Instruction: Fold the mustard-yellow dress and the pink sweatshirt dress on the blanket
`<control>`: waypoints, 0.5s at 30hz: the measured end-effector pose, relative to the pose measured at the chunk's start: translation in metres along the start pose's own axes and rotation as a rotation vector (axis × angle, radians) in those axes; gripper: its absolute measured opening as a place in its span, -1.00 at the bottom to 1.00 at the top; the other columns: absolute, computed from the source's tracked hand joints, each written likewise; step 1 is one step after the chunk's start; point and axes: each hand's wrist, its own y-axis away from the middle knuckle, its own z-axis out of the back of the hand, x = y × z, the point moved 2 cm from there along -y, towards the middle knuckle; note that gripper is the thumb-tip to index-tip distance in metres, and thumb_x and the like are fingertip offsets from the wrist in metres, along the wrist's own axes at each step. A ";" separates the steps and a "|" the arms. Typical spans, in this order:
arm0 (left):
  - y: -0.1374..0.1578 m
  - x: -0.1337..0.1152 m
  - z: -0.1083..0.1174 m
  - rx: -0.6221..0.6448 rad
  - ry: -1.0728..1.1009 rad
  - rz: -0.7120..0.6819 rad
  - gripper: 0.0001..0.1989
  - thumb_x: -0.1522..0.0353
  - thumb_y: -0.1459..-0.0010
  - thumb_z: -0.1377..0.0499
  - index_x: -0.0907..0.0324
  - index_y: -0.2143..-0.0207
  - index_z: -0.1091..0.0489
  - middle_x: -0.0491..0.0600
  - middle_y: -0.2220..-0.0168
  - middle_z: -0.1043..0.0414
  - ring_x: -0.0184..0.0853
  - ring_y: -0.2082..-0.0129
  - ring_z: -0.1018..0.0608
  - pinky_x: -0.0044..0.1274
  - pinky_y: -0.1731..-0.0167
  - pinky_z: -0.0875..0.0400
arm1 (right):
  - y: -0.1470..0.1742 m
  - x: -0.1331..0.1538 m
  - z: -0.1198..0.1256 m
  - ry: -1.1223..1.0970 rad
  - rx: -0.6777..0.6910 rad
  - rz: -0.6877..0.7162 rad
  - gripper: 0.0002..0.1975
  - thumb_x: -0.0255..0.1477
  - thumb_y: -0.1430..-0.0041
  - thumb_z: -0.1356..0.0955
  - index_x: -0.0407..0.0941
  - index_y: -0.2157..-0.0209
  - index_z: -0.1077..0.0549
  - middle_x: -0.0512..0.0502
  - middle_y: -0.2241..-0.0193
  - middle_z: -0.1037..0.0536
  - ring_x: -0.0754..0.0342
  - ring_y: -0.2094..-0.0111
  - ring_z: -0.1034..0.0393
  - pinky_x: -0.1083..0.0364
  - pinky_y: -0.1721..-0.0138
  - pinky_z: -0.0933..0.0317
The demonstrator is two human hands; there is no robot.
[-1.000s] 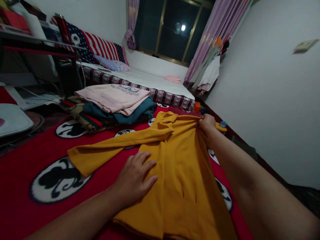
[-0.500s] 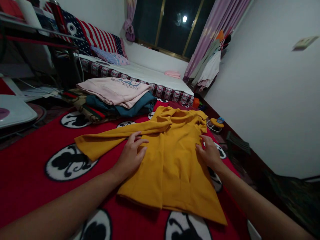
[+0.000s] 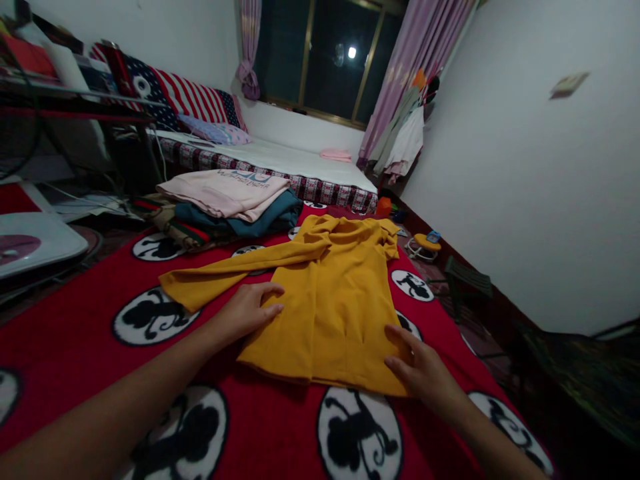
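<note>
Since half second ago right hand [image 3: 425, 370] slid down from garment's mid edge to lower right hem corner; left hand [image 3: 247, 309] little moved. Yellow garment [image 3: 330, 303] flat on red blanket [image 3: 75, 347], under fingertips [image 3: 273, 309]; both hands' fingers spread, flat, gripping nothing

White walls [image 3: 500, 173], dark window [image 3: 325, 60], purple curtains [image 3: 415, 60].
</note>
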 end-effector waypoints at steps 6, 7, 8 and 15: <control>0.011 -0.023 0.021 -0.047 0.029 0.009 -0.50 0.19 0.02 -0.14 0.20 0.04 -0.51 -0.01 0.09 -0.56 -0.15 0.16 -0.56 -0.47 0.09 -0.38 | 0.008 0.019 0.043 -0.028 -0.068 0.032 -0.34 -0.22 0.07 -0.42 -0.15 -0.10 -0.42 -0.26 -0.08 -0.45 -0.17 -0.11 -0.35 -0.09 -0.11 -0.25; 0.016 -0.027 0.024 -0.032 0.037 0.020 -0.48 0.19 0.03 -0.14 0.20 0.03 -0.50 -0.01 0.09 -0.56 -0.14 0.16 -0.56 -0.47 0.08 -0.38 | 0.013 0.022 0.049 -0.012 -0.068 0.034 -0.35 -0.22 0.07 -0.42 -0.14 -0.09 -0.43 -0.25 -0.08 -0.46 -0.17 -0.09 -0.36 -0.08 -0.09 -0.27; 0.022 -0.031 0.025 -0.010 0.041 0.029 -0.48 0.19 0.03 -0.14 0.21 0.02 -0.50 -0.01 0.08 -0.55 -0.13 0.15 -0.56 -0.47 0.07 -0.38 | 0.018 0.023 0.054 0.006 -0.064 0.032 -0.37 -0.22 0.07 -0.42 -0.13 -0.08 -0.44 -0.25 -0.07 -0.47 -0.17 -0.08 -0.37 -0.06 -0.07 -0.29; 0.068 -0.034 0.002 0.256 -0.014 0.059 -0.49 0.27 0.01 -0.14 0.16 -0.02 -0.47 0.00 0.03 -0.53 -0.19 0.08 -0.55 -0.53 0.10 -0.35 | 0.051 0.002 0.050 0.274 0.175 -0.041 -0.39 -0.38 0.14 -0.39 -0.10 -0.05 -0.48 -0.16 -0.01 -0.53 -0.12 0.01 -0.46 0.05 0.01 -0.34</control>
